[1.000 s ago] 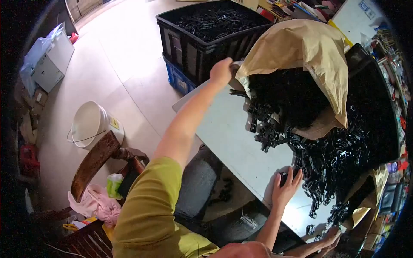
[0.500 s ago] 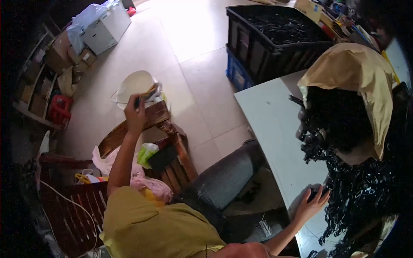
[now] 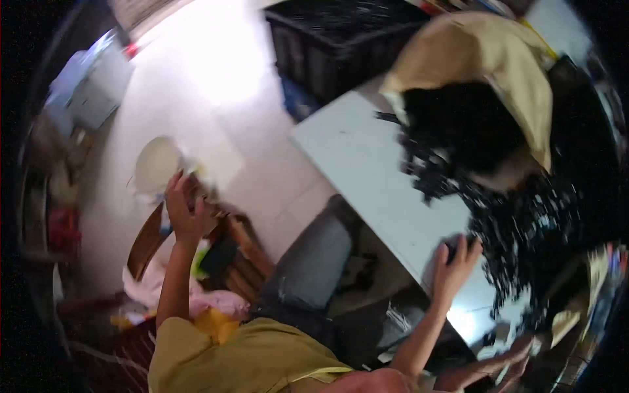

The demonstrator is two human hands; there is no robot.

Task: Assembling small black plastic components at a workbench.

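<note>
My left hand [image 3: 185, 208] is stretched out over the wooden chair [image 3: 244, 245], close to its curved top rail. Its fingers look apart and I make out nothing between them, though motion blurs them. Past the fingertips a round cream-coloured thing [image 3: 157, 164] stands on the floor side. My right hand [image 3: 457, 265] rests on the white table [image 3: 367, 170], its fingers curled over small black pieces [image 3: 450, 251]. Beside it spreads a large heap of black plastic pieces [image 3: 517, 226], spilling from a brown paper bag [image 3: 452, 49] lying on its side.
Another person's hands [image 3: 514, 360] are at the table's lower right. A black crate [image 3: 314, 56] filled with black pieces stands beyond the table. Pink cloth [image 3: 154, 288] lies on the chair. A white box [image 3: 101, 92] and a red basket [image 3: 63, 228] are at the left.
The view has swung, shifting the table and bag leftward. My left hand held a dark and orange object earlier; its fingers now look apart. Another person's hands have come in at lower right.
</note>
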